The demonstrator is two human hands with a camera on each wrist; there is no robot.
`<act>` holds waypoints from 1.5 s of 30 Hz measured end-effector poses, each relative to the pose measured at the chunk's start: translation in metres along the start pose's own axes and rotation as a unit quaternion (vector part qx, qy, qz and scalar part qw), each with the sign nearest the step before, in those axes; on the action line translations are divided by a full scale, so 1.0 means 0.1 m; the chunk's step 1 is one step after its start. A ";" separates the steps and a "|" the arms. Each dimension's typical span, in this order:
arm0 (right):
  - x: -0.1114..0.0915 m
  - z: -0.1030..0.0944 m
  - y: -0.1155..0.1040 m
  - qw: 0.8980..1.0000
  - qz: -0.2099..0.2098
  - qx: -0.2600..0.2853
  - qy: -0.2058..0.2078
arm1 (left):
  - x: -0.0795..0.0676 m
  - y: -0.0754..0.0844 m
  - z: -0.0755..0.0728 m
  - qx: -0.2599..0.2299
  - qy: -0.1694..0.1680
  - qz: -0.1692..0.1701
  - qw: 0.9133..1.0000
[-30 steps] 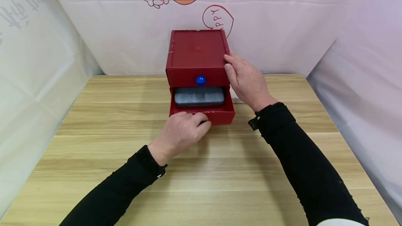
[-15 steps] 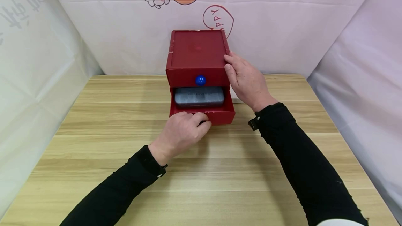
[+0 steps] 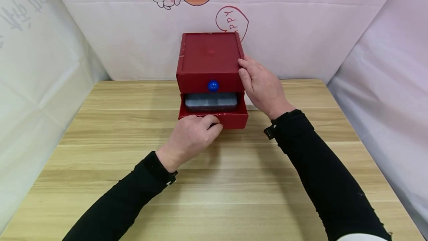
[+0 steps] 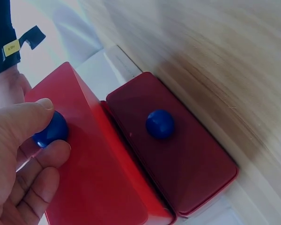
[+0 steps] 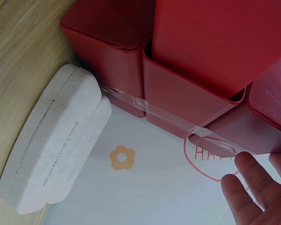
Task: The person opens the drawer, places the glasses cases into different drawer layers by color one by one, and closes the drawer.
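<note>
A red drawer box [image 3: 210, 53] stands at the back of the table, with one drawer [image 3: 234, 121] partly pulled out. My left hand [image 3: 190, 135] is at that drawer's front; in the left wrist view, its thumb and fingers pinch the drawer's blue knob [image 4: 51, 130]. Inside lies a grey-blue glasses case [image 3: 211, 101]. Below it, the bottom drawer [image 4: 192, 159] is pushed in and carries its own blue knob [image 4: 160, 124]. The top drawer, with a blue knob [image 3: 213, 86], is also in. My right hand [image 3: 265, 88] rests its extended fingers against the box's upper right side.
Beside the box on its right stands a white glasses case [image 5: 56, 136] with lettering, a similar white shape directly behind it. Clear tape [image 5: 168, 117] runs across the box's side. A printed white cloth [image 3: 294, 29] hangs behind; the wooden table [image 3: 214, 196] spreads in front.
The pulled-out drawer has slid slightly inward toward the box, and my left hand has moved with it. My right hand stays in place.
</note>
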State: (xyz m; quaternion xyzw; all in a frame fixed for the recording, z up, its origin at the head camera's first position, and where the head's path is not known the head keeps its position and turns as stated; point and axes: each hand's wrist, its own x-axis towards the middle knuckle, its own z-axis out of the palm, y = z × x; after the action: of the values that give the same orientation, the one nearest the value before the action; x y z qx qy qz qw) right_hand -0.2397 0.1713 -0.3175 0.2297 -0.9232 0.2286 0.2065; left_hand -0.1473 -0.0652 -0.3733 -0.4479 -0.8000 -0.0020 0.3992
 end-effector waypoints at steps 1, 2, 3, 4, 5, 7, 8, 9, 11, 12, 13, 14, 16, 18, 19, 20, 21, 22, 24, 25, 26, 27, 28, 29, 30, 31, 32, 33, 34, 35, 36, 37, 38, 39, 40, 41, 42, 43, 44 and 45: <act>0.00 0.00 0.00 1.000 0.000 -0.001 0.000 | 0.00 -0.01 0.00 -0.001 -0.003 -0.001 1.000; 0.00 0.00 0.00 1.000 0.000 -0.002 0.000 | 0.00 -0.01 0.01 -0.001 -0.005 -0.001 1.000; 0.00 0.00 0.01 1.000 -0.001 -0.002 0.001 | 0.00 -0.02 0.01 -0.002 -0.006 -0.002 1.000; 0.00 0.00 0.01 1.000 -0.001 -0.003 0.001 | 0.00 -0.02 0.02 -0.003 -0.007 -0.002 1.000; 0.00 0.00 0.01 1.000 -0.001 -0.004 0.001 | 0.00 -0.03 0.03 -0.004 -0.008 -0.003 1.000; 0.00 0.00 0.01 1.000 -0.004 -0.005 0.003 | 0.01 -0.04 0.05 -0.005 -0.004 -0.006 1.000; 0.00 0.00 0.01 1.000 -0.005 -0.006 0.004 | 0.01 -0.05 0.06 -0.005 -0.002 -0.008 1.000; 0.00 0.00 0.01 1.000 -0.006 -0.006 0.005 | 0.01 -0.05 0.08 -0.006 -0.002 -0.009 1.000; 0.00 0.00 0.01 1.000 -0.008 -0.006 0.007 | 0.01 -0.07 0.10 -0.008 -0.003 -0.011 1.000; 0.00 0.00 0.01 1.000 -0.008 -0.006 0.007 | 0.01 -0.08 0.11 -0.009 -0.003 -0.014 1.000; 0.00 0.01 0.01 1.000 -0.009 -0.006 0.007 | 0.01 -0.08 0.12 -0.010 -0.004 -0.016 1.000; 0.00 0.01 0.01 1.000 -0.008 -0.005 0.006 | 0.01 -0.09 0.13 -0.010 -0.005 -0.018 1.000; 0.00 0.01 0.01 1.000 -0.009 -0.004 0.006 | 0.02 -0.11 0.16 -0.011 -0.006 -0.022 1.000; 0.00 0.00 0.01 1.000 -0.009 -0.003 0.004 | 0.02 -0.12 0.18 -0.010 -0.006 -0.025 1.000; 0.00 0.01 0.01 1.000 -0.009 -0.003 0.005 | 0.02 -0.13 0.19 -0.010 -0.008 -0.025 1.000; 0.00 0.00 0.01 1.000 -0.009 -0.003 0.005 | 0.03 -0.13 0.20 -0.007 -0.010 -0.025 1.000; 0.00 0.01 0.01 1.000 -0.009 -0.003 0.005 | 0.04 -0.14 0.20 -0.006 -0.013 -0.025 1.000; 0.00 0.01 0.01 1.000 -0.008 -0.004 0.005 | 0.04 -0.14 0.21 -0.004 -0.016 -0.025 1.000; 0.00 0.01 0.01 1.000 -0.008 -0.005 0.006 | 0.05 -0.15 0.22 -0.001 -0.020 -0.026 0.999; 0.00 0.01 0.02 1.000 -0.008 -0.006 0.006 | 0.06 -0.15 0.23 0.001 -0.022 -0.027 0.999; 0.00 0.01 0.02 1.000 -0.007 -0.006 0.005 | 0.06 -0.15 0.24 0.001 -0.022 -0.029 0.999; 0.00 0.02 0.02 1.000 -0.006 -0.006 0.005 | 0.06 -0.15 0.24 0.001 -0.021 -0.030 0.999; 0.00 0.02 0.02 1.000 -0.006 -0.006 0.004 | 0.07 -0.16 0.25 0.001 -0.021 -0.032 0.999; 0.00 0.02 0.02 1.000 -0.007 -0.006 0.004 | 0.07 -0.16 0.26 0.002 -0.020 -0.034 0.999; 0.00 0.02 0.02 1.000 -0.006 -0.008 0.004 | 0.07 -0.17 0.27 0.003 -0.019 -0.035 0.999; 0.00 0.02 0.02 1.000 -0.006 -0.007 0.003 | 0.07 -0.17 0.27 0.005 -0.018 -0.037 0.999; 0.00 0.02 0.02 1.000 -0.007 -0.007 0.002 | 0.07 -0.18 0.28 0.006 -0.018 -0.038 0.999; 0.00 0.02 0.02 1.000 -0.008 -0.007 0.002 | 0.07 -0.18 0.29 0.008 -0.019 -0.039 0.999; 0.00 0.02 0.02 1.000 -0.008 -0.007 0.002 | 0.07 -0.18 0.29 0.009 -0.021 -0.040 0.999; 0.00 0.02 0.02 1.000 -0.008 -0.007 0.002 | 0.07 -0.18 0.29 0.009 -0.023 -0.042 0.999; 0.00 0.02 0.02 1.000 -0.008 -0.007 0.002 | 0.07 -0.19 0.30 0.010 -0.024 -0.043 0.999; 0.00 0.01 0.02 1.000 -0.007 -0.006 0.001 | 0.07 -0.19 0.30 0.009 -0.026 -0.045 0.999; 0.00 0.01 0.02 1.000 -0.006 -0.007 0.001 | 0.07 -0.19 0.30 0.008 -0.027 -0.046 0.999; 0.00 0.01 0.02 1.000 -0.005 -0.007 0.001 | 0.08 -0.19 0.31 0.007 -0.029 -0.048 0.998; 0.00 0.01 0.02 1.000 -0.004 -0.006 0.002 | 0.08 -0.20 0.31 0.007 -0.029 -0.049 0.998; 0.00 0.01 0.02 1.000 -0.003 -0.006 0.001 | 0.08 -0.20 0.32 0.007 -0.030 -0.050 0.998; 0.00 0.01 0.02 1.000 -0.002 -0.005 0.001 | 0.08 -0.20 0.32 0.006 -0.029 -0.052 0.998; 0.00 0.01 0.02 1.000 -0.001 -0.006 0.001 | 0.08 -0.20 0.33 0.006 -0.029 -0.053 0.998; 0.00 0.01 0.02 1.000 -0.001 -0.005 0.001 | 0.08 -0.20 0.33 0.007 -0.030 -0.055 0.998; 0.00 0.01 0.02 1.000 -0.001 -0.006 0.001 | 0.08 -0.20 0.34 0.007 -0.030 -0.057 0.998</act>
State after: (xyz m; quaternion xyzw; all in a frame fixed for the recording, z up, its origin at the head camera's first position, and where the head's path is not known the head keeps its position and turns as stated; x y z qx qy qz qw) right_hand -0.2407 0.1725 -0.3193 0.2293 -0.9240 0.2232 0.2093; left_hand -0.1860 -0.0590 -0.3838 -0.3987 -0.8357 -0.0058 0.3777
